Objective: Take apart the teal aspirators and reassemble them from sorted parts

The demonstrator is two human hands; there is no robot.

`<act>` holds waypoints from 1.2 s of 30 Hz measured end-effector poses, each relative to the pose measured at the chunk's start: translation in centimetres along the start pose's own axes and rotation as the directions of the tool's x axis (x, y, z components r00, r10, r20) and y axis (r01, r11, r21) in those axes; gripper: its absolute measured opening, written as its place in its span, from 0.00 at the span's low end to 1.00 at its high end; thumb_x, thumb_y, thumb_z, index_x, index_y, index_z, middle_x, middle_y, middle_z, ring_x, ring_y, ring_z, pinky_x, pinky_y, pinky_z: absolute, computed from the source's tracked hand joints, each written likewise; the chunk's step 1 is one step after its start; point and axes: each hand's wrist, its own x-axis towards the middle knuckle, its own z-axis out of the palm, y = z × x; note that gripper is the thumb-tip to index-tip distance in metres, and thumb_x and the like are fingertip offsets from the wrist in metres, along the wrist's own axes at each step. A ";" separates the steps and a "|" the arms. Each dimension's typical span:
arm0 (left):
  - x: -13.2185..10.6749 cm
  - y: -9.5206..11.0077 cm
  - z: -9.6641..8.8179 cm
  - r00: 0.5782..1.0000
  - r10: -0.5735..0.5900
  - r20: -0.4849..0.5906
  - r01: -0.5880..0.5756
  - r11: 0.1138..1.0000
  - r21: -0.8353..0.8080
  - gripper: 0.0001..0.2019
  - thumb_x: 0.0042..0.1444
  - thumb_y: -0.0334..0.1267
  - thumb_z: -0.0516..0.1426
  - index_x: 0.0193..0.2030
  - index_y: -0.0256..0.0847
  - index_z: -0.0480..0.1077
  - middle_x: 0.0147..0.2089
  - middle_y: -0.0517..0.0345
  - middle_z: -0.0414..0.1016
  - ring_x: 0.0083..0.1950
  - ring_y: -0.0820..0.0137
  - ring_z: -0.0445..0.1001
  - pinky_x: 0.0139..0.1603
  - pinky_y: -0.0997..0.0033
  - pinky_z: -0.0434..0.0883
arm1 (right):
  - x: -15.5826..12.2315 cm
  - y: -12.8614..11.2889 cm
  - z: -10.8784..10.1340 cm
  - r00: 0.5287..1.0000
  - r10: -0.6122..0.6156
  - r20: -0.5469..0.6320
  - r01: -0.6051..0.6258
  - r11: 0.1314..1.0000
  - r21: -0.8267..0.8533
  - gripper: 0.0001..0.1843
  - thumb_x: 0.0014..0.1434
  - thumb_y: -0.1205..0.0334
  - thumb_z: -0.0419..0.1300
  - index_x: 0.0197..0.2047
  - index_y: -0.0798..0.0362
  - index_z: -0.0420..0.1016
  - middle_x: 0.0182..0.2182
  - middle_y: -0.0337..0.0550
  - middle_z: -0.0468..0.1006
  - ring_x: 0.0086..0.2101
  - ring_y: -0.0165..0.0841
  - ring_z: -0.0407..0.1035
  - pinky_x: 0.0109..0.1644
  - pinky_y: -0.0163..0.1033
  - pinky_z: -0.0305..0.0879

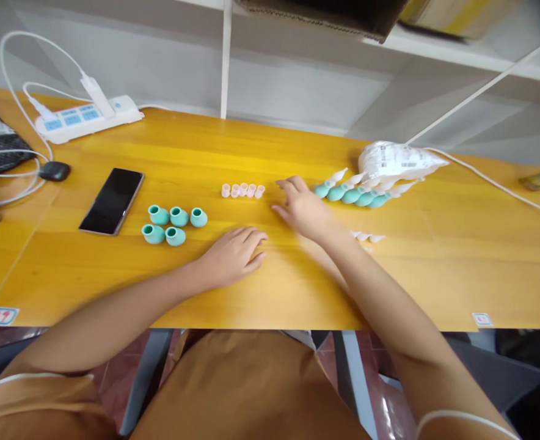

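My left hand (233, 256) rests on the table, fingers loosely stretched, thumb apart and nothing in it. Nearby on its left stand several teal rubber bulbs (175, 236) with round open necks. My right hand (304, 208) reaches over the middle, thumb and forefinger apart, with nothing visible between them. Just left of its fingertips is a short row of small pale pink cup-shaped collars (243, 190). To its right lies a row of teal bulbs fitted with pale pointed tips (352, 195). Several loose pale pointed tips (369, 237) lie beside my right forearm, which partly hides them.
A black phone (112, 201) lies at the left, below a white power strip (89, 119) with plugged-in cables. A white plastic package (396, 160) sits behind the fitted bulbs. A white cable (494, 186) crosses the right side. Shelving rises behind the table (270, 305).
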 end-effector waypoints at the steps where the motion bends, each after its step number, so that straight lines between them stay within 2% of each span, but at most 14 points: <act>1: 0.0 -0.1 -0.1 1.000 0.001 0.001 -0.001 1.000 -0.006 0.11 0.75 0.37 0.57 0.61 0.41 0.71 0.58 0.45 0.81 0.60 0.52 0.81 0.66 0.47 0.77 | 0.5 -0.3 1.1 1.000 0.012 0.014 -0.012 1.000 0.003 0.31 0.71 0.62 0.63 0.74 0.56 0.69 0.67 0.66 0.72 0.58 0.57 0.78 0.64 0.61 0.78; 4: 0.1 -0.2 -0.2 1.000 0.003 0.007 -0.003 1.000 -0.021 0.11 0.75 0.36 0.56 0.61 0.41 0.70 0.57 0.46 0.81 0.59 0.53 0.81 0.65 0.48 0.78 | 1.5 -0.7 3.0 1.000 0.029 0.002 -0.029 0.999 0.013 0.32 0.72 0.62 0.62 0.77 0.56 0.66 0.68 0.66 0.71 0.61 0.57 0.76 0.69 0.62 0.75; 6: 0.1 -0.2 -0.3 1.000 0.008 0.011 -0.008 1.000 -0.015 0.11 0.75 0.36 0.56 0.61 0.40 0.70 0.57 0.45 0.81 0.59 0.53 0.81 0.65 0.47 0.78 | 1.2 -0.9 2.6 0.999 0.034 -0.005 -0.034 0.999 -0.020 0.32 0.71 0.64 0.61 0.76 0.56 0.67 0.67 0.66 0.72 0.59 0.57 0.77 0.67 0.62 0.76; 9: 0.1 -0.2 -0.3 1.000 0.011 0.017 -0.011 1.000 -0.004 0.11 0.76 0.36 0.56 0.61 0.40 0.70 0.59 0.44 0.81 0.60 0.52 0.81 0.66 0.47 0.77 | -0.9 -0.5 0.1 1.000 0.018 0.016 -0.016 0.992 -0.128 0.24 0.71 0.66 0.59 0.68 0.55 0.76 0.61 0.63 0.78 0.53 0.55 0.80 0.60 0.59 0.79; 12: 0.1 -0.2 -0.3 1.000 0.016 0.026 -0.016 1.000 -0.007 0.11 0.76 0.37 0.56 0.61 0.38 0.70 0.59 0.42 0.81 0.61 0.51 0.81 0.67 0.45 0.77 | -4.7 1.1 -3.5 0.999 0.043 0.015 -0.040 0.982 -0.184 0.14 0.74 0.61 0.59 0.55 0.51 0.84 0.49 0.56 0.83 0.43 0.50 0.81 0.50 0.54 0.78; 15: 0.1 -0.2 -0.1 0.999 0.022 0.035 -0.022 1.000 -0.005 0.11 0.76 0.37 0.56 0.61 0.38 0.71 0.60 0.41 0.81 0.62 0.50 0.80 0.67 0.45 0.77 | -8.7 3.9 -6.1 0.993 0.112 -0.033 -0.117 0.972 -0.206 0.18 0.77 0.47 0.58 0.51 0.48 0.85 0.47 0.52 0.85 0.34 0.43 0.77 0.43 0.51 0.75; 17: 0.1 -0.2 -0.1 0.999 0.025 0.035 -0.025 1.000 -0.003 0.11 0.76 0.37 0.56 0.61 0.39 0.71 0.60 0.42 0.81 0.61 0.50 0.80 0.67 0.45 0.77 | -10.6 5.7 -6.7 0.986 0.158 -0.056 -0.168 0.951 -0.259 0.25 0.76 0.37 0.59 0.50 0.48 0.86 0.48 0.54 0.85 0.33 0.42 0.76 0.40 0.50 0.73; 19: 0.1 -0.2 0.0 0.999 0.029 0.029 -0.029 1.000 0.004 0.11 0.76 0.37 0.56 0.61 0.39 0.71 0.60 0.43 0.81 0.61 0.51 0.80 0.67 0.46 0.77 | -11.6 7.0 -6.5 0.981 0.186 -0.044 -0.191 0.949 -0.251 0.28 0.76 0.34 0.58 0.49 0.49 0.86 0.46 0.54 0.85 0.33 0.43 0.76 0.39 0.50 0.71; 22: 0.1 -0.3 0.0 0.999 0.035 0.017 -0.035 0.999 0.014 0.11 0.76 0.36 0.57 0.61 0.38 0.71 0.59 0.42 0.81 0.60 0.50 0.81 0.66 0.46 0.77 | -11.5 7.6 -5.9 0.983 0.184 -0.024 -0.185 0.972 -0.146 0.29 0.78 0.36 0.55 0.41 0.49 0.86 0.38 0.52 0.84 0.31 0.43 0.76 0.38 0.50 0.70; 25: 0.0 -0.5 0.2 0.999 0.040 0.002 -0.040 0.999 -0.033 0.10 0.76 0.36 0.57 0.60 0.38 0.70 0.57 0.44 0.82 0.57 0.53 0.81 0.63 0.48 0.78 | -10.4 6.0 -5.9 0.991 0.122 -0.052 -0.124 0.992 -0.021 0.25 0.79 0.40 0.56 0.40 0.48 0.85 0.36 0.49 0.84 0.32 0.41 0.76 0.40 0.49 0.72; 28: -0.1 -0.7 0.3 0.998 0.022 -0.057 -0.032 0.983 -0.179 0.13 0.76 0.39 0.60 0.63 0.41 0.69 0.53 0.50 0.81 0.50 0.60 0.82 0.56 0.57 0.79 | -9.0 2.2 -5.8 0.999 0.035 -0.009 -0.033 0.985 0.172 0.15 0.77 0.47 0.64 0.46 0.48 0.85 0.39 0.47 0.86 0.33 0.37 0.77 0.39 0.44 0.73; 30: -0.2 -0.8 0.3 0.994 0.010 -0.111 -0.040 0.962 -0.270 0.16 0.75 0.44 0.63 0.64 0.43 0.70 0.51 0.54 0.81 0.45 0.65 0.80 0.50 0.63 0.79 | -8.2 -0.8 -5.0 0.999 -0.050 0.009 0.044 0.942 0.332 0.11 0.75 0.50 0.68 0.45 0.48 0.84 0.38 0.46 0.86 0.34 0.36 0.79 0.37 0.41 0.72; 33: -0.2 -0.8 0.2 0.989 0.024 -0.148 -0.071 0.944 -0.322 0.11 0.74 0.45 0.66 0.56 0.43 0.74 0.44 0.59 0.78 0.40 0.68 0.77 0.44 0.69 0.75 | -7.3 -4.4 -2.8 0.988 -0.151 -0.019 0.140 0.856 0.498 0.06 0.75 0.56 0.68 0.45 0.48 0.82 0.39 0.43 0.85 0.34 0.33 0.78 0.37 0.39 0.74; 36: -0.1 -0.8 -0.1 0.988 0.010 -0.156 -0.064 0.937 -0.344 0.07 0.74 0.41 0.66 0.45 0.42 0.75 0.38 0.63 0.74 0.37 0.72 0.74 0.41 0.71 0.72 | -7.2 -5.8 -0.8 0.984 -0.167 -0.061 0.171 0.792 0.587 0.03 0.74 0.62 0.68 0.45 0.49 0.80 0.40 0.43 0.84 0.35 0.32 0.79 0.41 0.39 0.77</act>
